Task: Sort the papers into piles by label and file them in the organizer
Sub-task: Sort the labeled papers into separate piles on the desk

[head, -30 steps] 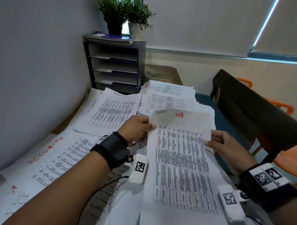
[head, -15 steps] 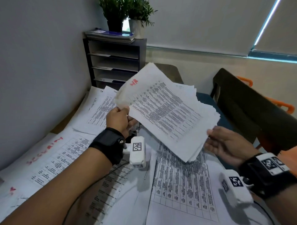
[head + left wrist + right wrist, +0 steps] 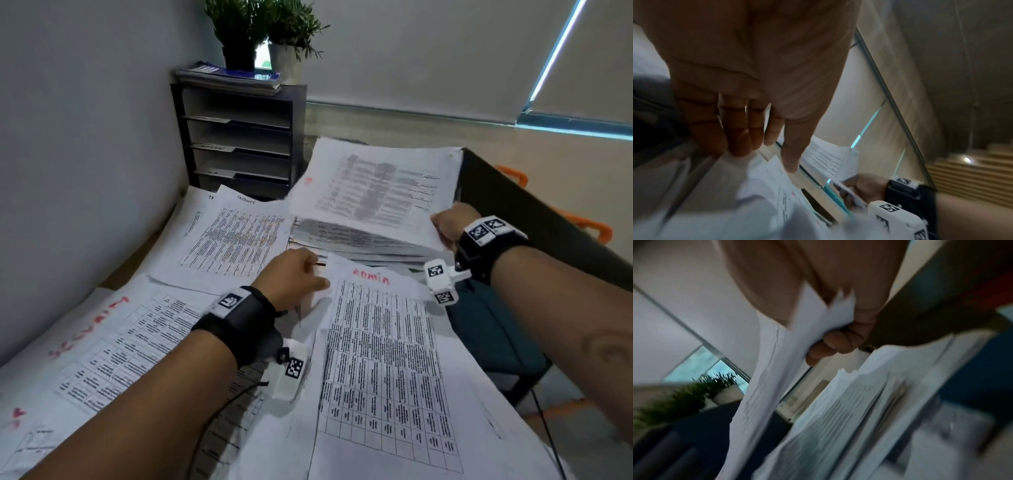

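Observation:
Printed sheets with red labels cover the desk. My right hand (image 3: pixel 448 228) pinches the right edge of one sheet (image 3: pixel 373 185) with a small red mark, held a little above the back-right pile (image 3: pixel 359 240). In the right wrist view, thumb and fingers (image 3: pixel 838 340) clamp that sheet (image 3: pixel 766 369). My left hand (image 3: pixel 298 274) lies at the top-left corner of the ADMIN sheet (image 3: pixel 376 342), with its fingers (image 3: pixel 740 129) straight and their tips on paper. The black organizer (image 3: pixel 239 137) stands at the back, and its shelves hold only label strips.
A SECURITY sheet (image 3: pixel 102 342) lies at the left and another pile (image 3: pixel 239 236) sits in front of the organizer. Books and two potted plants (image 3: pixel 260 31) top the organizer. A dark chair back (image 3: pixel 548 240) stands close on the right, and the wall runs along the left.
The red-marked sheet left the near pile. My left hand let it go and dropped to the uncovered ADMIN sheet. My right hand carried it to above the back-right pile.

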Action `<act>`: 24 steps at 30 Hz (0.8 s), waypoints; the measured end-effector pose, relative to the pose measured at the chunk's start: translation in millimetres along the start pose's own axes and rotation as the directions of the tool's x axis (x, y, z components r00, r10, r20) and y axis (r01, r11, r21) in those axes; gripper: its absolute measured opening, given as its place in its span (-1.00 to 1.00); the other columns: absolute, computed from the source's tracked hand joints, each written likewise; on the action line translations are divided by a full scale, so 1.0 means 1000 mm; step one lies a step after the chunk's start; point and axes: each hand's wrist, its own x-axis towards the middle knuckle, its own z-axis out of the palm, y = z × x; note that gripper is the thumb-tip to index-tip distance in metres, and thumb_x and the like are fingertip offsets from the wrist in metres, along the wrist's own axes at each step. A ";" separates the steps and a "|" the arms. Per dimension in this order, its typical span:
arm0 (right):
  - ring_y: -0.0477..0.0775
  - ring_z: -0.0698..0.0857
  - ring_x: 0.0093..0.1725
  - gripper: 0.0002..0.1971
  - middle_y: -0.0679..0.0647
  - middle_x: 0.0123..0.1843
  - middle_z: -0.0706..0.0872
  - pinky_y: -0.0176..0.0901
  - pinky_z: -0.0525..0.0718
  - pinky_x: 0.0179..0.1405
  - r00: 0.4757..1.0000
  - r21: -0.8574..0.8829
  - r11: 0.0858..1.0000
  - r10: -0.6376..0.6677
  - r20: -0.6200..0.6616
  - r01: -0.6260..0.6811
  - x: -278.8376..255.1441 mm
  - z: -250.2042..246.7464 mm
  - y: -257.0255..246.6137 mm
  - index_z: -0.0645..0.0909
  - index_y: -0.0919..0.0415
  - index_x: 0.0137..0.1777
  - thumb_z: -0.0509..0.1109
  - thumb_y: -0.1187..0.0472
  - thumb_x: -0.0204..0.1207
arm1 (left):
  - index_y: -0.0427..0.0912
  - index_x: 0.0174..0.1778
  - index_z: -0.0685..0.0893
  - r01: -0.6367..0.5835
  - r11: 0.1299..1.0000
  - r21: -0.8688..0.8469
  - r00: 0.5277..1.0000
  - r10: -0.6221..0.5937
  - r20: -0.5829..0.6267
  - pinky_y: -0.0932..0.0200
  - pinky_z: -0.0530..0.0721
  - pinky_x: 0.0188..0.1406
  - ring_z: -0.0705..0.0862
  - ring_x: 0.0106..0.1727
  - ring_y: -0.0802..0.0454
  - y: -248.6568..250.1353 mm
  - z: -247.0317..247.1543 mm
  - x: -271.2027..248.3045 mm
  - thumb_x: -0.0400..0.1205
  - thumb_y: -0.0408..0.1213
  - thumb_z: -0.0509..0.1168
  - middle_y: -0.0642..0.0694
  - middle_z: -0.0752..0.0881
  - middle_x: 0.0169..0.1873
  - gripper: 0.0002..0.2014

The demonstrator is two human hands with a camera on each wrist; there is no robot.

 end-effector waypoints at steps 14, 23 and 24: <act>0.04 0.66 0.25 -0.48 0.06 0.38 0.58 0.10 0.65 0.34 0.954 0.234 0.972 -0.105 0.280 0.038 -0.117 0.010 0.060 0.43 0.13 0.53 0.46 0.11 0.60 | -0.31 0.54 0.42 0.033 0.963 0.268 0.970 -0.095 0.224 -0.06 0.54 0.40 0.50 0.38 -0.24 0.012 0.009 -0.005 0.64 0.02 0.42 -0.37 0.37 0.44 -0.34; 0.15 0.66 0.25 -0.50 0.16 0.28 0.68 0.11 0.56 0.42 0.953 0.508 0.859 -0.090 0.288 -0.072 -0.148 0.014 0.092 0.63 0.01 0.16 0.67 -0.10 0.27 | 0.05 0.64 0.37 -0.011 0.966 0.257 0.969 -0.053 0.243 -0.09 0.65 0.35 0.62 0.33 -0.23 0.013 0.012 -0.008 0.55 0.04 0.51 -0.24 0.29 0.48 -0.25; 0.14 0.66 0.24 -0.23 0.11 0.24 0.69 0.09 0.56 0.40 0.951 0.500 0.864 -0.095 0.295 -0.069 -0.150 0.014 0.092 0.63 0.00 0.15 0.73 -0.30 -0.05 | 0.06 0.62 0.40 -0.025 0.965 0.263 0.967 -0.043 0.250 -0.09 0.66 0.33 0.61 0.34 -0.21 0.016 0.013 -0.010 0.54 0.05 0.51 -0.22 0.33 0.45 -0.27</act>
